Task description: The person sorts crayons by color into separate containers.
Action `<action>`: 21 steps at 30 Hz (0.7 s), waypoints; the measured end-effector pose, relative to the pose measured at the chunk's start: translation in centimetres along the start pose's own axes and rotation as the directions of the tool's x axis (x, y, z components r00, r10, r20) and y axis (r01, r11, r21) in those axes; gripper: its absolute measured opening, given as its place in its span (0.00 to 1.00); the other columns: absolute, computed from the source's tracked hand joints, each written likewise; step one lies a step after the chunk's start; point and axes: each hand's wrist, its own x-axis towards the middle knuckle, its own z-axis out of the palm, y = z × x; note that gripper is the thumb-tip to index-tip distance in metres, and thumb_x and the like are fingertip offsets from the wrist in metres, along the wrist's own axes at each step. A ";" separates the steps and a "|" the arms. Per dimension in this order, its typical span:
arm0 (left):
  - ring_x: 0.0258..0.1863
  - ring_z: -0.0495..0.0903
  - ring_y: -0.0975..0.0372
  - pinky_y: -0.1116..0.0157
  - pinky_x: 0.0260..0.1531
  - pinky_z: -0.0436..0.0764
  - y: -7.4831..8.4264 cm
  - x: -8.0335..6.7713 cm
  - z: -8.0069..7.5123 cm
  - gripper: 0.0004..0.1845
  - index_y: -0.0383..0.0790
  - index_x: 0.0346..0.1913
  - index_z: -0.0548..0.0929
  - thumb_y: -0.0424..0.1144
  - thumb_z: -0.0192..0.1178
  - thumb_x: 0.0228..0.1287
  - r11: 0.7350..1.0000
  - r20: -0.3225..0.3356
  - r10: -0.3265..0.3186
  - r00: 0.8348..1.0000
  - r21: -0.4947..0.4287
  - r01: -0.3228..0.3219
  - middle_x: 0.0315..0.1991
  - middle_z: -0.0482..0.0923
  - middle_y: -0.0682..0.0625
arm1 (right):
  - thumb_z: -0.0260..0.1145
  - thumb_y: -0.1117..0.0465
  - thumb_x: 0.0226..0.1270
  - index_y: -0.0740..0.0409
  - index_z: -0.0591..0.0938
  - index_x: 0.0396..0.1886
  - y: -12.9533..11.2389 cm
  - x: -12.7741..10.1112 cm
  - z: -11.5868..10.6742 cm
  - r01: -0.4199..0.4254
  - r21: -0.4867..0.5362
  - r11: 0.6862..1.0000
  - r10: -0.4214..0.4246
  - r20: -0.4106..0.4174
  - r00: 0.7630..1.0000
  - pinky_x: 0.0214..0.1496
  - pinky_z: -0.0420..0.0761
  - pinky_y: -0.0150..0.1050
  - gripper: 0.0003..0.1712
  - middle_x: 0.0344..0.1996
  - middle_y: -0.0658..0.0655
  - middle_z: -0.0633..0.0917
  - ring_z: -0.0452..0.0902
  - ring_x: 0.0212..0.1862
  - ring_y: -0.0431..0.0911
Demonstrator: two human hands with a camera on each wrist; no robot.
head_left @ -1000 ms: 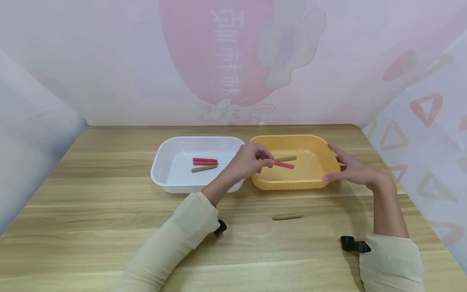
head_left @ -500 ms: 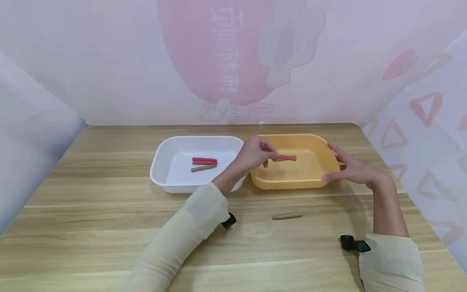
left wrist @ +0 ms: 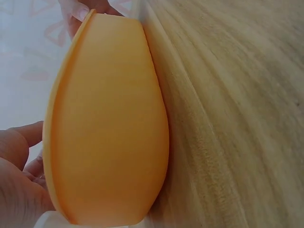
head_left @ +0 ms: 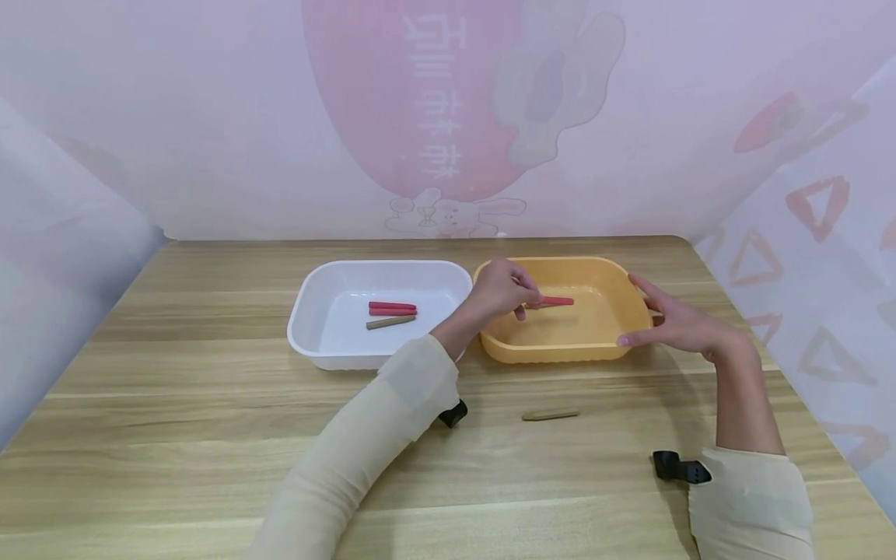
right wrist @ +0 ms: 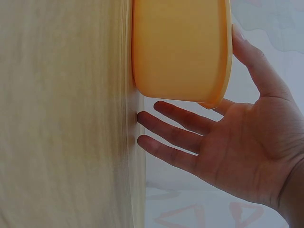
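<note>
- Between the thumb and fingertips of the left hand (head_left: 498,292) sits one end of a slim red stick (head_left: 556,300); the fingers curl round it in a pinch, and the rest of the stick pokes out to the right, level over the floor of the shallow orange plastic tray (head_left: 560,351). I judge the hold is at the end so that the stick can be laid flat without the knuckles meeting the tray wall.
- Just beyond that stick a second one may lie on the tray floor, but the red one hides too much to tell.
- Against the tray's right rim rest the straight, spread fingers of the right hand (head_left: 675,323); the right wrist view shows the palm open with the thumb (right wrist: 256,61) along the wall (right wrist: 180,47). Nothing is gripped; it looks like a steadying touch to keep the light tray from sliding.
- Left of the left wrist, touching the orange tray's side, stands a white rectangular plastic tray (head_left: 308,307) with two red sticks (head_left: 392,308) side by side and one olive-brown stick (head_left: 390,322) just nearer the person.
- Nearer than both hands, apart from the trays, a lone olive-brown stick (head_left: 550,414) lies on the pale wooden table (head_left: 175,435).
- Cream sleeves (head_left: 364,459) cover both forearms, each with a small black camera mount (head_left: 677,468) at the wrist.
</note>
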 end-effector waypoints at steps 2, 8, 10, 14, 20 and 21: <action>0.13 0.77 0.64 0.66 0.23 0.76 0.0 0.3 0.2 0.04 0.31 0.32 0.88 0.29 0.72 0.63 1.000 -0.012 -0.014 1.000 0.022 0.014 0.30 0.88 0.44 | 0.75 0.52 0.65 0.50 0.35 0.86 -0.1 0.0 0.0 -0.001 0.003 1.000 0.001 -0.001 1.000 0.68 0.65 0.70 0.67 0.76 0.76 0.58 0.62 0.72 0.73; 0.13 0.76 0.64 0.73 0.16 0.68 -0.2 1.2 0.8 0.04 0.33 0.30 0.88 0.28 0.72 0.62 0.997 -0.028 -0.047 0.999 0.065 0.049 0.28 0.85 0.47 | 0.75 0.53 0.65 0.50 0.35 0.86 -0.1 0.0 -0.1 0.001 0.013 1.000 -0.001 -0.002 1.000 0.69 0.63 0.71 0.67 0.77 0.76 0.57 0.60 0.72 0.75; 0.12 0.77 0.64 0.72 0.15 0.68 -0.2 1.4 1.1 0.04 0.33 0.29 0.88 0.26 0.71 0.61 0.997 -0.027 -0.059 0.998 0.057 0.060 0.27 0.84 0.47 | 0.75 0.53 0.65 0.49 0.35 0.86 -0.1 -0.1 -0.1 -0.003 0.009 1.000 0.003 0.000 1.000 0.69 0.63 0.72 0.67 0.77 0.76 0.56 0.58 0.73 0.75; 0.12 0.77 0.63 0.71 0.14 0.68 -0.4 1.6 1.6 0.06 0.33 0.27 0.88 0.26 0.71 0.61 0.995 -0.033 -0.074 0.997 0.071 0.076 0.25 0.84 0.47 | 0.74 0.52 0.65 0.49 0.35 0.86 0.0 -0.2 0.0 -0.004 0.004 1.000 0.004 0.002 1.000 0.69 0.63 0.72 0.67 0.77 0.77 0.55 0.58 0.73 0.75; 0.13 0.78 0.61 0.70 0.16 0.73 -0.6 1.9 2.3 0.10 0.32 0.25 0.87 0.26 0.68 0.66 0.993 -0.011 -0.058 0.998 0.102 0.059 0.24 0.84 0.48 | 0.74 0.52 0.66 0.50 0.34 0.86 -0.1 -0.3 0.1 -0.001 -0.002 1.000 0.001 0.004 1.000 0.69 0.63 0.71 0.67 0.77 0.77 0.55 0.57 0.73 0.76; 0.14 0.79 0.60 0.70 0.16 0.73 -0.6 1.9 2.4 0.10 0.33 0.25 0.87 0.26 0.67 0.66 0.992 -0.008 -0.059 0.998 0.110 0.060 0.24 0.84 0.48 | 0.74 0.52 0.66 0.50 0.34 0.86 -0.1 -0.3 0.0 0.000 -0.003 1.000 0.000 0.005 1.000 0.69 0.63 0.71 0.67 0.77 0.77 0.55 0.57 0.73 0.76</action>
